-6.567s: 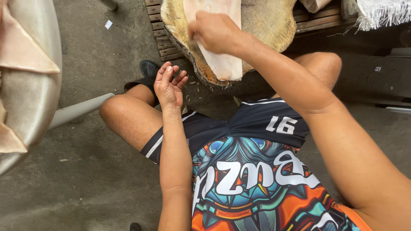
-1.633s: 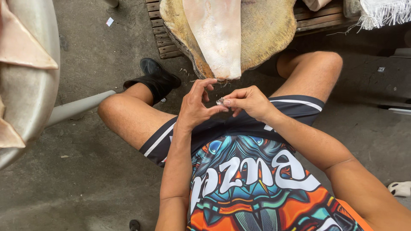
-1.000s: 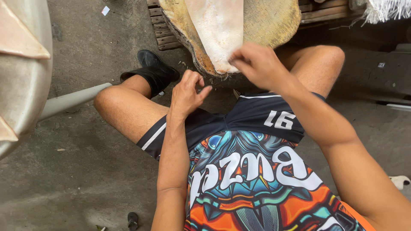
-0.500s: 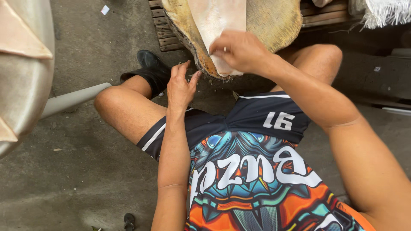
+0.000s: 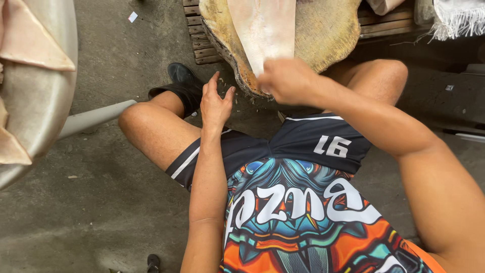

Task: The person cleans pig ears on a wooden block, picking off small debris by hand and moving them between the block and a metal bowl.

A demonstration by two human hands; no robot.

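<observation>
1. We're looking straight down at a grey concrete floor (image 5: 91, 212), scuffed and bare, and it fills most of the view.
2. On the far left there's a big metal basin (image 5: 43, 108), with pale pinkish pieces (image 5: 30, 45) lying in it against the wall; what they are we cannot tell.
3. A pale metal pipe (image 5: 96, 119) slants out from under the basin toward our left knee.
4. Up top sits a wooden slatted pallet (image 5: 199, 35), and on it a thick round chopping block (image 5: 328, 30), yellow-brown and rough at the rim.
5. Lying on the block is a long pale fillet (image 5: 262, 28), pinkish-white, narrowing toward us, with its near end running to the block's front edge.
6. Our right hand (image 5: 288, 81) is at that near end of the fillet, blurred, fingers curled over in a closed grip; whether it actually pinches the flesh we cannot tell.
7. Our left hand (image 5: 216, 101) hangs just beside the block's edge, above the left thigh, fingers extended and loosely together, grip open, holding nothing.
8. At top right, a white fringed cloth (image 5: 457, 20) hangs over the pallet's corner.
9. A black shoe (image 5: 182, 83) rests on the floor beside the pallet.
10. A small white paper scrap (image 5: 132, 16) lies on the floor at the top, left of the pallet.
</observation>
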